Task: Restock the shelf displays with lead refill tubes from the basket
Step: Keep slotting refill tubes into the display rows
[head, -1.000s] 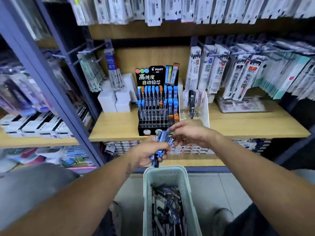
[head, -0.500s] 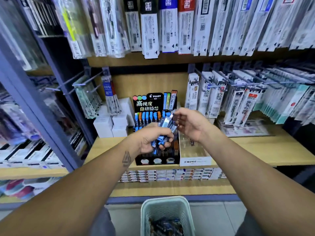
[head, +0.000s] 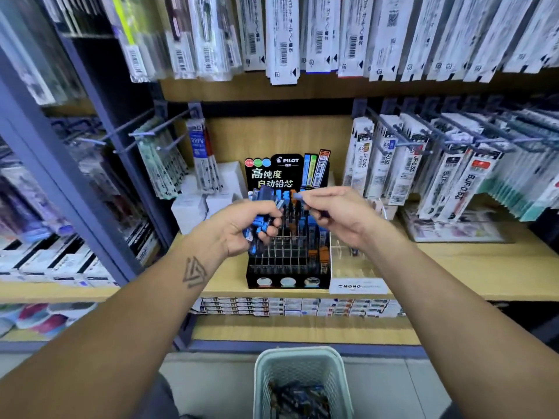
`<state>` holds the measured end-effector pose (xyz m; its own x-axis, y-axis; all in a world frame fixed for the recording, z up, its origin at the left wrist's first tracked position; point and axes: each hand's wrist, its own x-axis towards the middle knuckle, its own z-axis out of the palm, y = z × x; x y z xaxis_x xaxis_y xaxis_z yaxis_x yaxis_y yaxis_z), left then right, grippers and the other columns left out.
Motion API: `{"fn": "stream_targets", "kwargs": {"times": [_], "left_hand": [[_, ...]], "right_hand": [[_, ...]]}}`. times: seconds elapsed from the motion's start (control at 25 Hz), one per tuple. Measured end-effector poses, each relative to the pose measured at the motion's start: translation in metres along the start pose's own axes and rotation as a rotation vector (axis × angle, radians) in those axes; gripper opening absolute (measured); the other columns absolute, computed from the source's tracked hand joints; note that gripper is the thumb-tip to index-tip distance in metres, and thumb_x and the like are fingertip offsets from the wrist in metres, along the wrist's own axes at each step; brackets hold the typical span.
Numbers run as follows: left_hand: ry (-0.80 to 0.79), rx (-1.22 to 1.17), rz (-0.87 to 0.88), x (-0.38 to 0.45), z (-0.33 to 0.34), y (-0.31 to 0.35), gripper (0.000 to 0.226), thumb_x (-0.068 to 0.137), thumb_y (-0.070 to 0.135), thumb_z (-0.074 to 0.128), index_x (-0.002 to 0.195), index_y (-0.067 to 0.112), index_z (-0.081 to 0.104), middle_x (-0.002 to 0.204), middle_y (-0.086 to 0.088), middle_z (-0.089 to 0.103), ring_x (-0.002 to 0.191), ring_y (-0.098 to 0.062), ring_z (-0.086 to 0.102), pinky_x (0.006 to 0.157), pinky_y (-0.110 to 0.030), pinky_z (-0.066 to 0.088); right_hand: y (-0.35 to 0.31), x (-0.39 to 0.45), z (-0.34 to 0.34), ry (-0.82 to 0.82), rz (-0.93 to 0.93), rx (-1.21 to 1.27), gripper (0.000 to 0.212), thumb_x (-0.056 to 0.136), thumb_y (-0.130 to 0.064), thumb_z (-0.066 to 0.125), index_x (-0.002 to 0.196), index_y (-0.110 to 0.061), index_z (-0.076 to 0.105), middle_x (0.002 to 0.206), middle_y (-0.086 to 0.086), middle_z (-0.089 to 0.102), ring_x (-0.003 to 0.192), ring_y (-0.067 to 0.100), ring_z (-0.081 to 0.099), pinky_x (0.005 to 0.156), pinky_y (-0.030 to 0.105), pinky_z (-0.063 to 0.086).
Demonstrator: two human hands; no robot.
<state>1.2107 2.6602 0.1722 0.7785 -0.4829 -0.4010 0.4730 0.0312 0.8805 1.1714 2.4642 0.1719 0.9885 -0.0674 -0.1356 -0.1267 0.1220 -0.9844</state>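
Directly in front of the black Pilot display rack [head: 289,261], both hands were raised at shelf height. Left hand [head: 242,228] was closed around a bundle of lead refill tubes [head: 260,220] — blue caps and dark bodies poked out above and below the fist. Right hand [head: 335,214] pinched a single tube [head: 302,197] between thumb and forefinger; its blue cap pointed left toward the bundle, and the other fingers were curled in. The two hands were near each other but apart, with the rack's upper rows visible in the gap.

The rack stood on the wooden shelf [head: 453,267]. Its grid of slots held blue-capped and orange-capped tubes along the right and rear, while many front and left cells looked unfilled. A clear Mono display box [head: 357,279] sat touching the rack's right side. White boxes [head: 193,207] were stacked to the rack's left.

The pale green basket [head: 302,358] sat low at the bottom centre of the view, below the shelf edge — more dark and blue tubes lay loose inside it. Packaged refills hung on pegs [head: 423,164] to the right and above.
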Motion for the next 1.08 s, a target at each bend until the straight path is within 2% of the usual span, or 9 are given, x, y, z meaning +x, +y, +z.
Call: {"fn": "stream_targets", "kwargs": {"times": [0.12,0.24,0.36,0.48,0.56,0.68,0.8,0.88,1.08], "left_hand": [[0.091,-0.02,0.027,-0.001,-0.012,0.002,0.006,0.091,-0.002,0.055,0.095,0.002,0.058,0.078,-0.014,0.065,0.045,-0.012,0.047,0.033,-0.016,0.033],[0.199,0.041,0.054,0.002,-0.021,-0.002,0.018,0.087,-0.005,0.061,0.104,-0.006,0.06,0.087,-0.023,0.069,0.045,-0.015,0.048,0.034,-0.017,0.034],[0.28,0.092,0.09,0.007,-0.028,-0.005,0.03,0.082,-0.007,0.068,0.111,-0.01,0.059,0.084,-0.027,0.069,0.043,-0.018,0.05,0.035,-0.018,0.035],[0.314,0.097,0.143,0.009,-0.031,-0.005,0.032,0.079,-0.008,0.07,0.109,-0.008,0.059,0.077,-0.027,0.067,0.041,-0.019,0.05,0.035,-0.019,0.034],[0.347,0.089,0.186,0.009,-0.033,-0.005,0.029,0.078,-0.009,0.071,0.105,-0.009,0.06,0.076,-0.027,0.067,0.04,-0.018,0.049,0.036,-0.019,0.034],[0.349,0.071,0.205,0.01,-0.037,-0.002,0.041,0.078,-0.007,0.073,0.115,-0.015,0.058,0.077,-0.027,0.069,0.041,-0.018,0.049,0.035,-0.02,0.034],[0.377,0.029,0.199,0.01,-0.05,0.008,0.037,0.077,-0.007,0.072,0.11,-0.018,0.06,0.077,-0.023,0.069,0.041,-0.017,0.05,0.035,-0.019,0.035],[0.404,0.005,0.206,0.008,-0.061,0.013,0.028,0.08,-0.006,0.069,0.107,-0.008,0.059,0.07,-0.019,0.065,0.042,-0.017,0.051,0.034,-0.019,0.035],[0.434,0.035,0.2,0.004,-0.074,0.01,0.038,0.077,-0.009,0.067,0.112,-0.005,0.052,0.068,-0.02,0.061,0.043,-0.019,0.051,0.035,-0.019,0.036]], "right_hand": [[0.008,0.005,0.014,-0.044,-0.03,-0.105,0.024,0.089,0.011,0.063,0.098,-0.005,0.079,0.097,0.009,0.074,0.077,0.014,0.059,0.071,0.026,0.049],[0.017,0.015,0.021,-0.013,-0.093,-0.281,0.022,0.08,0.01,0.075,0.094,-0.007,0.079,0.091,0.007,0.072,0.085,0.019,0.064,0.084,0.035,0.055],[0.021,0.019,0.03,-0.02,-0.086,-0.292,0.021,0.076,0.009,0.079,0.092,-0.004,0.078,0.083,0.008,0.072,0.081,0.02,0.065,0.082,0.034,0.055],[0.021,0.021,0.04,-0.02,-0.109,-0.285,0.023,0.076,0.009,0.079,0.094,-0.004,0.075,0.086,0.011,0.074,0.078,0.019,0.069,0.074,0.029,0.055],[0.019,0.021,0.045,0.01,-0.076,-0.114,0.021,0.08,0.011,0.075,0.098,0.001,0.07,0.088,0.016,0.073,0.076,0.02,0.072,0.071,0.026,0.057],[0.012,0.021,0.046,0.074,-0.05,0.097,0.013,0.089,0.01,0.066,0.101,0.005,0.067,0.087,0.021,0.072,0.073,0.022,0.074,0.068,0.023,0.06],[0.006,0.027,0.046,0.148,-0.18,-0.096,0.013,0.095,0.007,0.061,0.105,0.0,0.062,0.085,0.02,0.073,0.074,0.024,0.075,0.072,0.027,0.062],[0.005,0.032,0.05,0.133,-0.263,-0.294,0.01,0.098,0.004,0.056,0.104,-0.003,0.059,0.083,0.016,0.072,0.074,0.022,0.075,0.072,0.027,0.062],[0.02,0.04,0.061,0.132,-0.349,-0.696,0.013,0.092,-0.003,0.069,0.1,-0.012,0.073,0.085,0.002,0.073,0.073,0.01,0.073,0.078,0.022,0.059]]}}
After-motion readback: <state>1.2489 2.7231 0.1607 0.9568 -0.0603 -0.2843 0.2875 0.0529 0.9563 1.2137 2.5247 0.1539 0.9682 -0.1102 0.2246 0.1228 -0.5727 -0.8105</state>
